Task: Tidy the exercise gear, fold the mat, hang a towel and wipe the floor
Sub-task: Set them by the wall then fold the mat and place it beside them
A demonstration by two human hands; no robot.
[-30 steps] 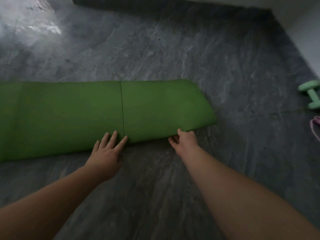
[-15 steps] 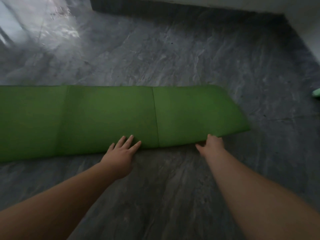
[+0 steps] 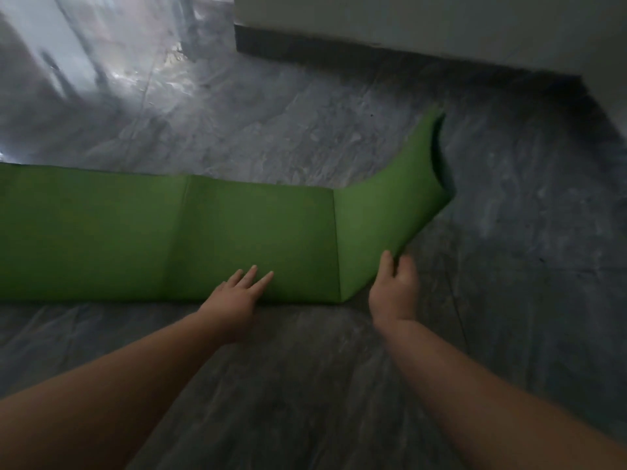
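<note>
Mat-folding step in hand: my right hand [image 3: 393,286] grips the raised end panel of the green exercise mat [image 3: 169,232], my left hand [image 3: 237,296] lies spread flat just beside its crease, and next I judge the panel needs swinging over my left fingers.

Your left hand [image 3: 234,296] lies flat on the near edge of the green mat [image 3: 135,232], fingers spread and pointing away from you. Your right hand [image 3: 393,290] pinches the near edge of the mat's end part, thumb on top. That end part is lifted off the grey floor [image 3: 305,385] and bends up at a fold line just left of your grip. Its far corner curls over, well beyond your grip. The rest of the mat lies flat and runs off to the left. A white wall [image 3: 441,25] with a dark strip at its foot stands far past the mat.
</note>
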